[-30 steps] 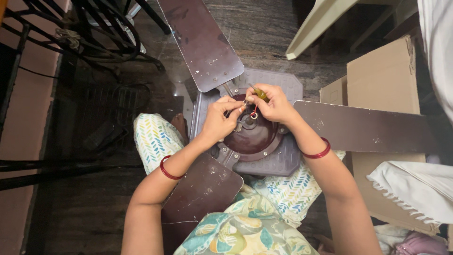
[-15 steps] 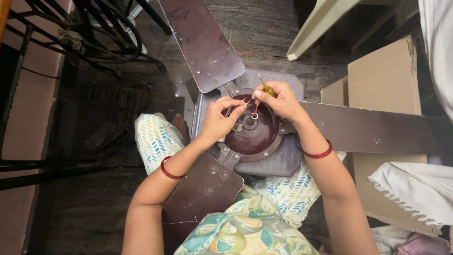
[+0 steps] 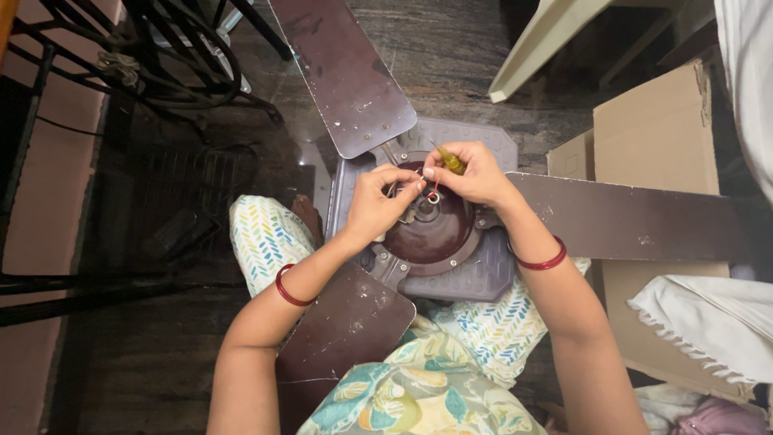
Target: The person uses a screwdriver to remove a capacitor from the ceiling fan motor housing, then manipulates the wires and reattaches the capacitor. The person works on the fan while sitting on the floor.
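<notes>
**Ceiling fan motor hub: wiring handled at centre, both hands engaged**

Ceiling fan [image 3: 435, 234], dark brown, three blades, lying over the seated person's lap and a grey plastic stool [image 3: 483, 278]; the hub sits at the middle of the view, one blade pointing away, one to the right, one toward the knee.

Left hand [image 3: 377, 205]: fingers pinched together on thin wires [image 3: 403, 197] at the hub's centre, wrist resting near the hub's rim.

Right hand [image 3: 475, 173]: closed around a yellow-handled screwdriver [image 3: 451, 161], fingertips also pinching a small red wire loop [image 3: 435, 193] just above the hub. The two hands meet, nearly touching, over the centre.

Handling note, as a judgement: fine work of this kind likely goes best with the hub held steady on the stool, wires gripped close to their ends, and the screwdriver tip kept clear of the fingers. Whether any wire is fastened cannot be told.

Surroundings: cardboard boxes [image 3: 656, 137] at right, white fringed cloth [image 3: 708, 318] beside them, black metal frame [image 3: 161, 56] at upper left, dark stone floor.
</notes>
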